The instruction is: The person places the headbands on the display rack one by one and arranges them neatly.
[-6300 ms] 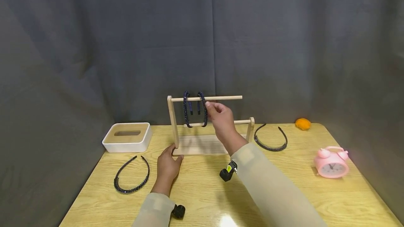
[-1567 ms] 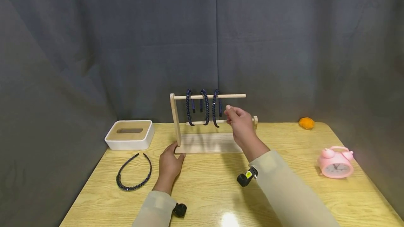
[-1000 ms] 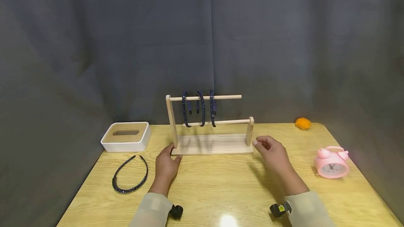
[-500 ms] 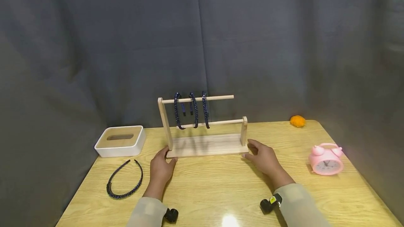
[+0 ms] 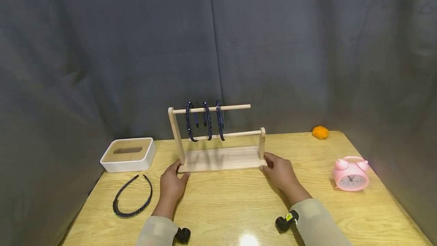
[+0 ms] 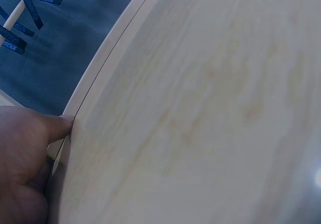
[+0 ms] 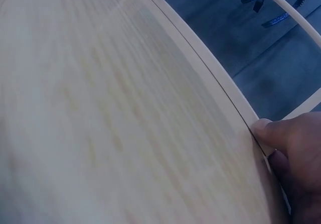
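Observation:
A wooden headband rack [image 5: 222,159] stands in the middle of the table. Three dark blue beaded headbands hang from its upper rod: the left headband [image 5: 188,122], the middle headband [image 5: 208,122] and the right headband [image 5: 219,122]. My left hand [image 5: 172,183] holds the left end of the rack's base, its thumb at the front edge. At the base's right end my right hand [image 5: 280,172] grips in the same way, thumb in front. Each wrist view shows a thumb against the base edge; most other fingers are hidden. Another beaded headband [image 5: 131,214] lies flat on the table, left of my left hand.
A white tissue box [image 5: 128,155] with a wooden lid sits at the back left of the table [image 5: 225,204]. On the right stands a pink alarm clock [image 5: 350,175]. An orange object [image 5: 320,132] lies at the back right, before the grey curtain [image 5: 273,48].
The headband from the table's right now hangs third on the upper rod. My right hand has let go of it and come down to the base's right end. My left hand stays at the base.

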### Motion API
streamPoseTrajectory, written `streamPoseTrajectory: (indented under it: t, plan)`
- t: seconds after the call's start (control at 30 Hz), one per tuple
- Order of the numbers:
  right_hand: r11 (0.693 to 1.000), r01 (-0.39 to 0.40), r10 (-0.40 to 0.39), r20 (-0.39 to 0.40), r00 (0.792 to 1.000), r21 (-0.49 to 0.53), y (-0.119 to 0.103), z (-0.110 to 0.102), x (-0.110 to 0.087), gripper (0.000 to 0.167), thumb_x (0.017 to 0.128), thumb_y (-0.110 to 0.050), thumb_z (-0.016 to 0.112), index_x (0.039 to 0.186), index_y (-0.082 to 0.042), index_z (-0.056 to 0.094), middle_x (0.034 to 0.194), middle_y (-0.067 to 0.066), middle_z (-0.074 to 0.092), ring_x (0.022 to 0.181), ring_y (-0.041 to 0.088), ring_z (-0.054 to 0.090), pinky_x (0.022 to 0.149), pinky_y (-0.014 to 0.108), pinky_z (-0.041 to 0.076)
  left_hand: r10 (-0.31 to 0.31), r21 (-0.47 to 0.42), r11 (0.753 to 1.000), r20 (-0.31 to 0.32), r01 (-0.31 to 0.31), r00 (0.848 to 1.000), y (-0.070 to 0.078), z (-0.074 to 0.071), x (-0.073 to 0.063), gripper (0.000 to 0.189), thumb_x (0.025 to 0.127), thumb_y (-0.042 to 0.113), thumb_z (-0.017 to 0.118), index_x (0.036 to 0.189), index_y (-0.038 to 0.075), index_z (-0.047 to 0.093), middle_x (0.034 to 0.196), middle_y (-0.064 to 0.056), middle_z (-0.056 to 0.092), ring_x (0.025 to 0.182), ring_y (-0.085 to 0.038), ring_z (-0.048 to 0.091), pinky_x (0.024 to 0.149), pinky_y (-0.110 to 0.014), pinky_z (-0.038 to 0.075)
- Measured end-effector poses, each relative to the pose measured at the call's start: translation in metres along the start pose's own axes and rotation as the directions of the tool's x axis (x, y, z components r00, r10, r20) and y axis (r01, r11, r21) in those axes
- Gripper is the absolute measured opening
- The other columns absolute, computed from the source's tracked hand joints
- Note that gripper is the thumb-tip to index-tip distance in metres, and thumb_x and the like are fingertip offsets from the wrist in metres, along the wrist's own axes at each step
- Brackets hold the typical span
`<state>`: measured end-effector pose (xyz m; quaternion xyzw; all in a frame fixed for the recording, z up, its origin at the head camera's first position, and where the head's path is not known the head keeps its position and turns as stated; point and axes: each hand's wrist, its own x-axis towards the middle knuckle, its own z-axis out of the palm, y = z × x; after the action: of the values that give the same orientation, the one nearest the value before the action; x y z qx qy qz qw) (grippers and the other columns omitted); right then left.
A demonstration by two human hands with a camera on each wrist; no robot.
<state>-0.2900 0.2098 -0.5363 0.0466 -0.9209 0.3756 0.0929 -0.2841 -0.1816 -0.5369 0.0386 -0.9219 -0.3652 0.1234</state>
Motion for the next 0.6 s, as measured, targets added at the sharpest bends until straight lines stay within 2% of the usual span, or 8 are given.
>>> streamPoseTrajectory:
  t: [0.17, 0.4, 0.6]
  plan:
    - [1.000, -0.014, 0.015, -0.015, 1.000, 0.026, 0.0001, 0.0005, 0.0005, 0.055, 0.101, -0.016, 0.081, 0.152, -0.006, 0.064, 0.134, 0.017, 0.077, 0.117, 0.034, 0.078, 0.098, 0.051, 0.065, -0.006, -0.003, 1.000, 0.001, 0.006, 1.000, 0.0011, -0.0006, 0.0001, 0.064, 0.100, 0.019, 0.081, 0.157, 0.001, 0.057, 0.155, -0.026, 0.061, 0.140, -0.047, 0.061, 0.117, -0.062, 0.052]
    - [0.999, -0.029, 0.030, -0.021, 0.999, 0.031, 0.0002, 0.0013, 0.0023, 0.054, 0.100, -0.017, 0.081, 0.151, -0.006, 0.065, 0.134, 0.016, 0.078, 0.116, 0.033, 0.078, 0.100, 0.051, 0.064, -0.013, -0.009, 1.000, 0.017, 0.013, 1.000, -0.0005, -0.0010, 0.0019, 0.064, 0.101, 0.020, 0.080, 0.158, 0.002, 0.055, 0.157, -0.026, 0.058, 0.143, -0.048, 0.059, 0.118, -0.063, 0.050]
    - [0.999, -0.035, 0.035, -0.020, 0.999, 0.031, 0.0026, 0.0022, 0.0012, 0.053, 0.100, -0.018, 0.082, 0.150, -0.007, 0.066, 0.132, 0.016, 0.078, 0.116, 0.033, 0.078, 0.100, 0.051, 0.064, -0.008, -0.087, 0.996, 0.093, 0.016, 0.996, -0.0042, -0.0093, -0.0017, 0.073, 0.102, 0.022, 0.079, 0.164, 0.002, 0.046, 0.161, -0.028, 0.055, 0.148, -0.047, 0.054, 0.121, -0.064, 0.047]
